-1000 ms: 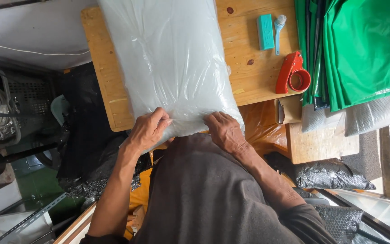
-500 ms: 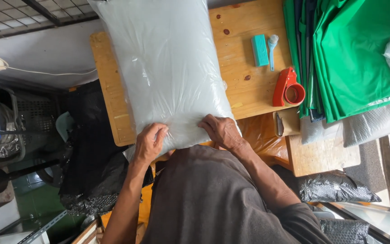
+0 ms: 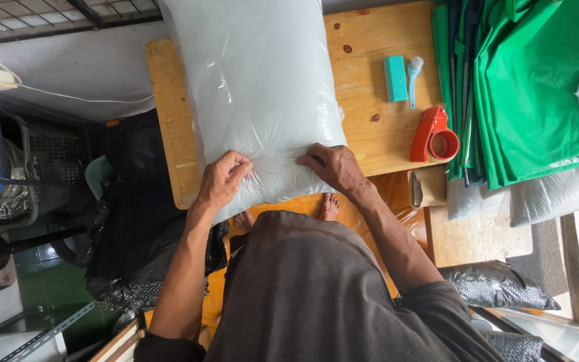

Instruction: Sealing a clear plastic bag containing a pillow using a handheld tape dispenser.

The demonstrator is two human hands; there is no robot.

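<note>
Left hand (image 3: 223,179) and right hand (image 3: 329,167) apart, each pinching near edge of clear plastic-bagged pillow (image 3: 259,87); likely soft, light, film slippery; grip corners

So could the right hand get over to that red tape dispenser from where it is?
Probably yes. The right hand rests on the near edge of the plastic-wrapped pillow, and the red tape dispenser lies on the wooden table just to its right, with only bare tabletop between them.
</note>
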